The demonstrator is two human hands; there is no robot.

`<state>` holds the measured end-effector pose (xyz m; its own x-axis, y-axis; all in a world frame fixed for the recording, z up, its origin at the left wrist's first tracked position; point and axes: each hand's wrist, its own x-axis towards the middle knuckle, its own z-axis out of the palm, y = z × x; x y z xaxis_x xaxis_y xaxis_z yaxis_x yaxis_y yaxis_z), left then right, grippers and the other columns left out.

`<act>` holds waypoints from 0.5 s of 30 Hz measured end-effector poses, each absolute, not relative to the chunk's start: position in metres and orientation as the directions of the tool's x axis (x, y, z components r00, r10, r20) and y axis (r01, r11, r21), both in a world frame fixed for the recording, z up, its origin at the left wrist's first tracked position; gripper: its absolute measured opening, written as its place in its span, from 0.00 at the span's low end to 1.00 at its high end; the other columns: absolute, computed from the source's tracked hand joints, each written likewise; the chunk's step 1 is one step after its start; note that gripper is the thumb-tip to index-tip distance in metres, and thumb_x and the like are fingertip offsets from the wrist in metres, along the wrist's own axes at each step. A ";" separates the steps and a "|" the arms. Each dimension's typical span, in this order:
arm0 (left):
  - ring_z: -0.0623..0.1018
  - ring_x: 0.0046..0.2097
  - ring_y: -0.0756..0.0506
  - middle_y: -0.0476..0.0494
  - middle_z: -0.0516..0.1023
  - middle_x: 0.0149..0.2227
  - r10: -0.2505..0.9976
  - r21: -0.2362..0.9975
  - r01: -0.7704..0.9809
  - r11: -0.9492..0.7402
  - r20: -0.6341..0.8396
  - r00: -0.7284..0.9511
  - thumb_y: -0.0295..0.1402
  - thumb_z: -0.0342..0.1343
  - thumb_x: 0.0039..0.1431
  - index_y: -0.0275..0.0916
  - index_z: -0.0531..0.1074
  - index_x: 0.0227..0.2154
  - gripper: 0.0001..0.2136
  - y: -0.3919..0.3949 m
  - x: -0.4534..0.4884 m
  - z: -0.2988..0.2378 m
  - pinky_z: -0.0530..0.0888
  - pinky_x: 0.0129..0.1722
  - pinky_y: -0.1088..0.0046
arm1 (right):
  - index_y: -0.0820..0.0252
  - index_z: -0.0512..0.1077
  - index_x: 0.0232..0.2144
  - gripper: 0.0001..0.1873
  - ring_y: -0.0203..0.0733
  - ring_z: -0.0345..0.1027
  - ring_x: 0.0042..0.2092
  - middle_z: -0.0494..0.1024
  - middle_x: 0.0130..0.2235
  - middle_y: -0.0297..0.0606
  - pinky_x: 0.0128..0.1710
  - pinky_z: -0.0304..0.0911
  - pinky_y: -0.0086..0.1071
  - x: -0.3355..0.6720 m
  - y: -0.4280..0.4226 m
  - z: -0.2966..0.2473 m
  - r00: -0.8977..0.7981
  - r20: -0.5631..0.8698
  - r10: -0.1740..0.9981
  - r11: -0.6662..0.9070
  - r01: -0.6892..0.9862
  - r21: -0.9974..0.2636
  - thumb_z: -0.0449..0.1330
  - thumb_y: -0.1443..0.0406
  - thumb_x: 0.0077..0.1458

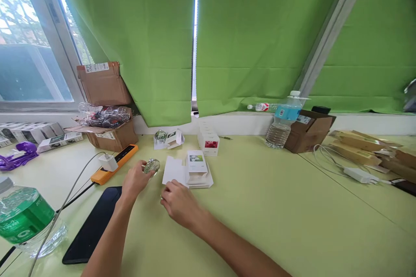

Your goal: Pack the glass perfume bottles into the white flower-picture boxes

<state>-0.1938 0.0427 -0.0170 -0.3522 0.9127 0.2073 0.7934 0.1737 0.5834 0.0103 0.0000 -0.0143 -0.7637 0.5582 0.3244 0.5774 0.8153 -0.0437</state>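
1. A round glass bottle [152, 166] is being gripped by the left hand [134, 181]. The fingers are being curled around it, and it is being held up just above the table, near the middle of the view.
2. The right hand [180, 204] is being kept low, close to the table, with its fingers bent. Nothing is being seen in its grip. It is being held right by the near edge of a white paper [172, 172], but whether the paper is being touched cannot be told.
3. A small white box [196, 166] with a picture on it is being held up by a white tray [205, 185], just right of the white paper.
4. Farther away, a second glass bottle [160, 136] is being kept beside an open white box [173, 139]. A white box with a red picture [208, 140] is being kept to the right of them.
5. On the left, a white plug [108, 162] is being held in an orange power strip [121, 162]. A black phone [92, 225] is being left on the near side of it.
6. On the far right, a clear water bottle [284, 121] is being stood beside a brown cardboard box [308, 132]. Green curtains [146, 30] are being hung behind the light green table [292, 225].
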 end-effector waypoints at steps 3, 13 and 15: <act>0.77 0.43 0.36 0.36 0.79 0.39 0.921 0.612 0.778 0.143 0.206 -0.332 0.55 0.53 0.49 0.37 0.71 0.42 0.27 0.041 -0.193 -0.010 0.68 0.37 0.67 | 0.65 0.72 0.34 0.07 0.45 0.63 0.41 0.72 0.37 0.43 0.37 0.62 0.35 -0.014 -0.001 -0.015 -0.776 0.328 0.539 0.818 0.575 0.016 0.54 0.70 0.57; 0.76 0.45 0.38 0.35 0.76 0.46 0.792 0.672 0.734 0.097 0.395 -0.465 0.55 0.44 0.57 0.35 0.70 0.44 0.28 0.031 -0.186 0.014 0.69 0.44 0.65 | 0.68 0.71 0.37 0.09 0.46 0.66 0.41 0.75 0.37 0.46 0.37 0.64 0.34 -0.052 0.018 -0.015 -0.709 0.367 0.601 0.767 0.642 -0.015 0.53 0.74 0.54; 0.75 0.46 0.38 0.35 0.75 0.47 0.741 0.643 0.762 0.077 0.475 -0.475 0.53 0.44 0.58 0.35 0.69 0.45 0.26 0.028 -0.181 0.017 0.69 0.45 0.65 | 0.68 0.71 0.37 0.09 0.47 0.66 0.41 0.75 0.37 0.47 0.37 0.64 0.35 -0.054 0.017 -0.016 -0.702 0.373 0.607 0.760 0.649 -0.015 0.53 0.74 0.55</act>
